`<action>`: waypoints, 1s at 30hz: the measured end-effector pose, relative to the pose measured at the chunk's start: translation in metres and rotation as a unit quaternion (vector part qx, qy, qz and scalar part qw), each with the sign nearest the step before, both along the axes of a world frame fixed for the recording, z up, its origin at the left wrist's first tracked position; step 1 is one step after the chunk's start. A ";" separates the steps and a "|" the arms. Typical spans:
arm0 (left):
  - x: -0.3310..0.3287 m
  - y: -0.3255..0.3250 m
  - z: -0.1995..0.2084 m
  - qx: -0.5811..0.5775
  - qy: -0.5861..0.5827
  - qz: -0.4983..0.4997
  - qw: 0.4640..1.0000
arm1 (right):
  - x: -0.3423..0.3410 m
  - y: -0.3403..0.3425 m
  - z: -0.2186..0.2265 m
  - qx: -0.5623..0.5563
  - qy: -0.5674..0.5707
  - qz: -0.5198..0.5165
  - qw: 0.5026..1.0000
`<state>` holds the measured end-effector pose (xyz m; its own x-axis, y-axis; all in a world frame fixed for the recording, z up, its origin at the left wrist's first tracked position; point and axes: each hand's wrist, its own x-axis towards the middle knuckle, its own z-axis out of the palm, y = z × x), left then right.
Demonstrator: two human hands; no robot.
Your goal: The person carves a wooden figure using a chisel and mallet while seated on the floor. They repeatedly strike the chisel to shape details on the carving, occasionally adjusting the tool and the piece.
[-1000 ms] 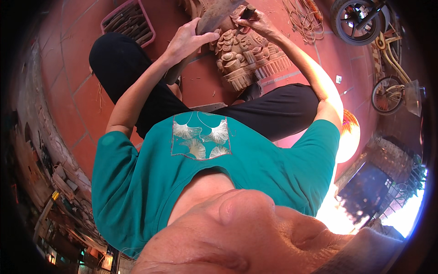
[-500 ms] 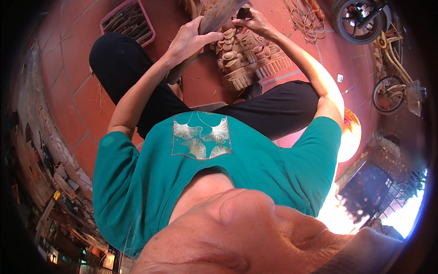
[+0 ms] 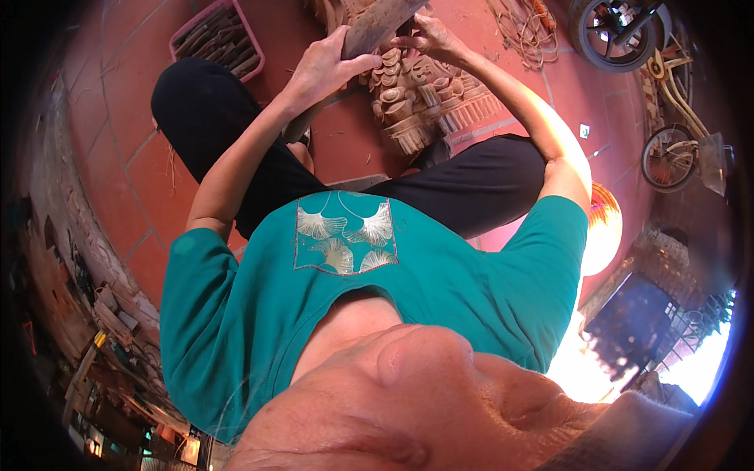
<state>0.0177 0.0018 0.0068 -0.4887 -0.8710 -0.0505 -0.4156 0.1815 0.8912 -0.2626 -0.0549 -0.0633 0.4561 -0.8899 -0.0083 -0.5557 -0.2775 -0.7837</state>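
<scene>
A long, worn wooden piece (image 3: pixel 378 25) slants from the top edge down past my left wrist. My left hand (image 3: pixel 326 69) is closed round it, thumb stretched to the right over the carving. My right hand (image 3: pixel 434 39) is closed just to the right of it, fingers bent round a dark narrow tool (image 3: pixel 405 30), mostly hidden, whose kind I cannot make out. Below both hands a carved wooden piece (image 3: pixel 428 98) with scrolls and a ridged edge lies between my bent legs. More carving shows at the top, partly behind the wooden piece.
A pink basket (image 3: pixel 255 39) of dark-handled tools stands on the red tiled floor (image 3: pixel 110 141), beyond my left knee. Coiled cord (image 3: pixel 530 35) lies at the upper right. A motorbike wheel (image 3: pixel 614 33) and a small bicycle wheel (image 3: pixel 667 159) stand farther right.
My right hand has shifted slightly down and left, and less of the dark tool shows. My left hand stays nearly in place on the wooden piece.
</scene>
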 end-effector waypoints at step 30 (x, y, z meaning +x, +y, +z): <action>-0.008 0.003 0.007 0.074 0.034 -0.031 0.996 | -0.015 0.003 -0.005 0.106 -0.093 0.010 0.990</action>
